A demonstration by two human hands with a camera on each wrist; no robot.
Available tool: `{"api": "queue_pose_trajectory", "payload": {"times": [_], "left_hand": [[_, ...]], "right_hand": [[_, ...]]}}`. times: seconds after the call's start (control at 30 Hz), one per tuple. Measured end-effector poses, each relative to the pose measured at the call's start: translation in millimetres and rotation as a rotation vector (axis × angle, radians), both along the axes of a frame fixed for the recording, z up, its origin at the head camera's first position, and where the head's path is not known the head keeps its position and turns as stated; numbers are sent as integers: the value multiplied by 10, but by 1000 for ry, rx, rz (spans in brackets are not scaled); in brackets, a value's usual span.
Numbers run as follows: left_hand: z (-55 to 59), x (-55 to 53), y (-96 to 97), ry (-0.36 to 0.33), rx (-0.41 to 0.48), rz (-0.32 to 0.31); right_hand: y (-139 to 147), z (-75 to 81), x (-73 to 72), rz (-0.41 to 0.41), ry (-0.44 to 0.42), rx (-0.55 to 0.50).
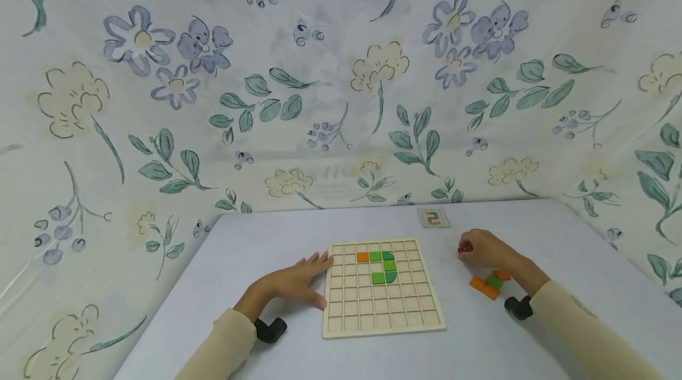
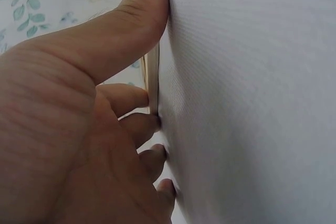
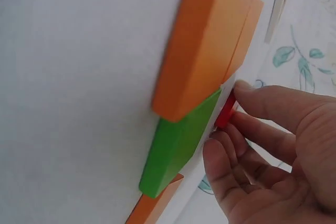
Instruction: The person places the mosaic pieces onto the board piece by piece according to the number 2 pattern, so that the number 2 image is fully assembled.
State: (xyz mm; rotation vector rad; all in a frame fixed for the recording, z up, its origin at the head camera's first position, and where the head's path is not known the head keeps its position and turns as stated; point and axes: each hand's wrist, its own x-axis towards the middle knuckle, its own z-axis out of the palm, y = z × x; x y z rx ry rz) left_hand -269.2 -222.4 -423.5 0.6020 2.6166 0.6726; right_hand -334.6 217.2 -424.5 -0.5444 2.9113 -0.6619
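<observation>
A square wooden grid board (image 1: 357, 309) lies on the white table, bearing one orange square tile (image 1: 363, 257) and several green tiles (image 1: 390, 265) in its upper middle cells. My left hand (image 1: 293, 280) rests at the board's left edge, fingers spread and touching it; the left wrist view shows the fingertips (image 2: 167, 184) down on the table. Off to the right of the board, my right hand (image 1: 482, 248) pinches a small red tile (image 3: 226, 109) between thumb and fingers. Just below that hand lie orange tiles (image 1: 484, 287) and a green tile (image 1: 495, 282).
A small pattern card (image 1: 434, 218) with a printed grid lies near the table's back edge. Floral cloth (image 1: 341, 102) hangs behind the table (image 1: 256, 238). Black wrist devices (image 1: 272, 330) sit on both wrists.
</observation>
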Motion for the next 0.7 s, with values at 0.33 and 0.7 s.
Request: {"api": "queue_pose_trajectory", "payload": {"times": [0.33, 0.7], "left_hand": [[31, 6, -7, 11, -6, 2], [16, -8, -11, 11, 1, -10]], "right_hand": [[-9, 48, 21, 46, 5, 3], [-7, 39, 22, 50, 2, -16]]}}
